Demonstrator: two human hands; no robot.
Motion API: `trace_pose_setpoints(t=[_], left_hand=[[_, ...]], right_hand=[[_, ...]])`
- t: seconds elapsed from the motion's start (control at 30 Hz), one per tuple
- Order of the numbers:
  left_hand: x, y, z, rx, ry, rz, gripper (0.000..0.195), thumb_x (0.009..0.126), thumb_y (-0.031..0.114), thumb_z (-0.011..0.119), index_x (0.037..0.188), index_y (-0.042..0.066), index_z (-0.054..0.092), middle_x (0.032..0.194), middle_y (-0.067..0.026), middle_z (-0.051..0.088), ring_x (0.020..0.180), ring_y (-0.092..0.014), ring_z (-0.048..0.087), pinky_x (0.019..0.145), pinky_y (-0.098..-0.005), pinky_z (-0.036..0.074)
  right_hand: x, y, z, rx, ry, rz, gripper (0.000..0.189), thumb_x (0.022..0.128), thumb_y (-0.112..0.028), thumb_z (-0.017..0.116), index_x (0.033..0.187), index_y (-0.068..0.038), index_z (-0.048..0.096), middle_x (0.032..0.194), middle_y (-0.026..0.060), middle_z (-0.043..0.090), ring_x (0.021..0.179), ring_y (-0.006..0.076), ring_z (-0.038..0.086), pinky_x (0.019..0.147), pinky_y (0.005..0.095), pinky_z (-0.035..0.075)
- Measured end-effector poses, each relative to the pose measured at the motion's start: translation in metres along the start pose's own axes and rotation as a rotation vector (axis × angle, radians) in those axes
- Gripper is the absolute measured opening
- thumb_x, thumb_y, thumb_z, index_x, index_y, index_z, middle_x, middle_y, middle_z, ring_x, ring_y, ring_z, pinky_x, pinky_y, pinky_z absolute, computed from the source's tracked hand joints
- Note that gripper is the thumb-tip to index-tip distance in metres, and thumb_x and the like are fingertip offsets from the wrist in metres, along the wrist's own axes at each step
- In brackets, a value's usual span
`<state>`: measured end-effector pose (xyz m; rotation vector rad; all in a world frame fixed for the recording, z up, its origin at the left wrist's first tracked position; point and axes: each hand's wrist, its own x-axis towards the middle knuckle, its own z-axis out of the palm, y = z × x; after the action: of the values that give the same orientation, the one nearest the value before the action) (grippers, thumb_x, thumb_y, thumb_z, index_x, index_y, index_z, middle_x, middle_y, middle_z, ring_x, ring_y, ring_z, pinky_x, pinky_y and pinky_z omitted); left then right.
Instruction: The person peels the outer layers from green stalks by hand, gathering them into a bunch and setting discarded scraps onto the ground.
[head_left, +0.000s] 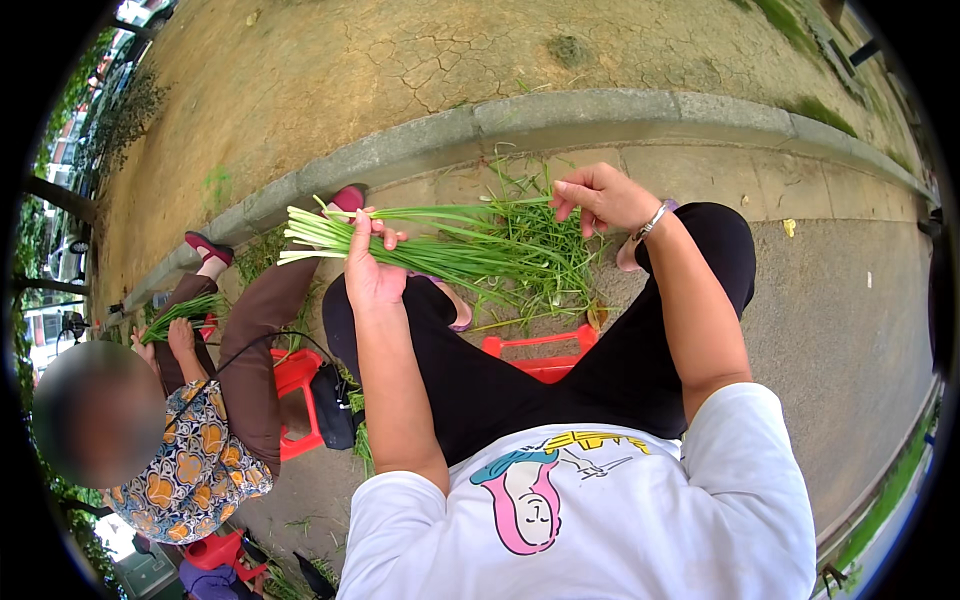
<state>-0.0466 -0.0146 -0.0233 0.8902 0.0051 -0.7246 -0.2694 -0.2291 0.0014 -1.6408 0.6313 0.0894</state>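
A bunch of long green stalks with pale ends, likely garlic chives (450, 251), lies across my left hand (373, 266), whose fingers are closed around it near the pale ends. The leafy tips point right. My right hand (592, 199), with a metal bracelet at the wrist, pinches the tip of a green leaf that stretches across from the bunch. Beneath the bunch, a loose heap of green leaves and trimmings (551, 277) is spread over the pavement between my feet.
A stone kerb (577, 112) runs beyond the heap, with cracked bare soil behind it. Part of a red plastic stool (544, 367) shows between my legs. At left a person (187, 480) sits holding green stalks (184, 313), beside another red stool (300, 397) and a black bag (334, 409).
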Motion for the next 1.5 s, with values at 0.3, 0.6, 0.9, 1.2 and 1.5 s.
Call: trace_pose_setpoints(t=[0.3,0.6,0.9,1.2,1.5], left_hand=[[-0.001,0.003,-0.006,-0.058,0.014,-0.060,0.018,0.085,0.022,0.058,0.093,0.007,0.053,0.068,0.0014,0.049,0.052,-0.010,0.041,0.060,-0.0298,0.041],[-0.006,-0.007,0.005,0.050,-0.107,-0.182,0.017,0.084,0.020,0.060,0.090,0.005,0.056,0.069,-0.0004,0.051,0.053,-0.011,0.042,0.059,-0.0296,0.041],[-0.004,-0.004,0.005,0.346,0.050,0.075,0.014,0.081,0.013,0.062,0.090,0.004,0.055,0.079,-0.0048,0.057,0.058,-0.011,0.048,0.050,-0.0249,0.039],[-0.002,0.000,-0.004,0.351,0.141,0.254,0.011,0.081,0.008,0.061,0.087,0.006,0.052,0.092,-0.0083,0.058,0.067,-0.011,0.054,0.047,-0.0240,0.040],[-0.003,0.003,-0.008,0.317,0.165,0.258,0.008,0.083,0.008,0.059,0.085,0.006,0.052,0.091,-0.0077,0.058,0.063,-0.011,0.051,0.048,-0.0243,0.040]], right_hand=[[0.033,0.036,0.023,-0.189,0.299,-0.291,0.045,0.090,-0.039,0.044,0.098,0.002,0.060,0.072,0.0078,0.065,0.060,0.0185,0.060,0.060,0.0289,0.048],[0.038,0.010,0.061,0.697,-0.553,-0.070,0.089,0.080,-0.072,0.018,0.130,0.001,0.031,0.115,0.0213,0.052,0.097,0.0249,0.057,0.087,0.0373,0.043],[0.030,0.011,0.052,0.805,-0.645,0.004,0.088,0.081,-0.070,0.018,0.120,0.005,0.041,0.106,0.0222,0.056,0.085,0.0291,0.060,0.074,0.0418,0.051],[0.026,0.018,0.045,0.946,-0.581,0.044,0.078,0.087,-0.061,0.024,0.119,0.008,0.040,0.110,0.0268,0.052,0.098,0.0352,0.056,0.076,0.0463,0.050],[0.024,0.023,0.039,0.944,-0.591,0.037,0.076,0.088,-0.058,0.022,0.119,0.009,0.041,0.114,0.0272,0.050,0.100,0.0344,0.055,0.077,0.0462,0.050]])
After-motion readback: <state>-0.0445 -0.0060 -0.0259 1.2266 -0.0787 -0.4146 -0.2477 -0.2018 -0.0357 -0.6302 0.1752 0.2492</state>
